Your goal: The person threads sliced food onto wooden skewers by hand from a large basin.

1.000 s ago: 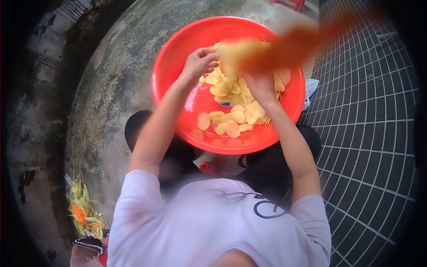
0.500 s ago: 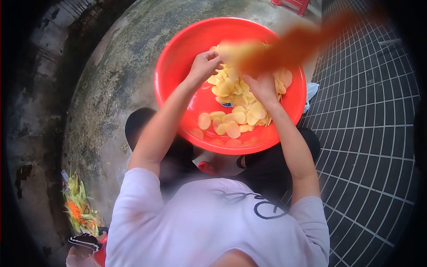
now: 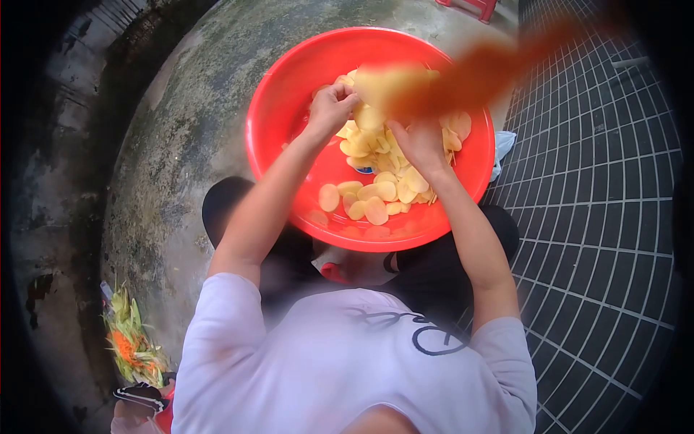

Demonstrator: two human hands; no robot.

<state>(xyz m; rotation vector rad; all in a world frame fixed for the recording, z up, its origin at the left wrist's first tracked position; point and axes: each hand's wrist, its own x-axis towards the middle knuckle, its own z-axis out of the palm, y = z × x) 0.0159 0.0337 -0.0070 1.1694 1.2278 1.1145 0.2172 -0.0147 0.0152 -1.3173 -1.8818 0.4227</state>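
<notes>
A big red basin point(image 3: 289, 79) rests over my lap, with many thin, pale yellow round slices point(image 3: 376, 192) piled in it. My left hand point(image 3: 332, 107) is over the upper left of the pile, its fingers closed together beside the slices; what they hold, if anything, is too small to name. On the right of the pile is my right hand point(image 3: 421, 145). Its thumb shows, but an orange-brown blur across the view covers its fingers. That blur also hides the top of the pile. A bit of something blue point(image 3: 366, 171) shows among the slices.
Green and orange scraps point(image 3: 130, 340) lie on the concrete floor at the lower left, near part of another person point(image 3: 141, 398). A red stool point(image 3: 473, 7) stands at the top. Beside the basin's right side is a white plastic bag point(image 3: 504, 148), next to dark tiles.
My left hand has shifted slightly within the basin, its fingers drawn closer together than a second ago. My right hand has moved slightly left. The view has shifted a little.
</notes>
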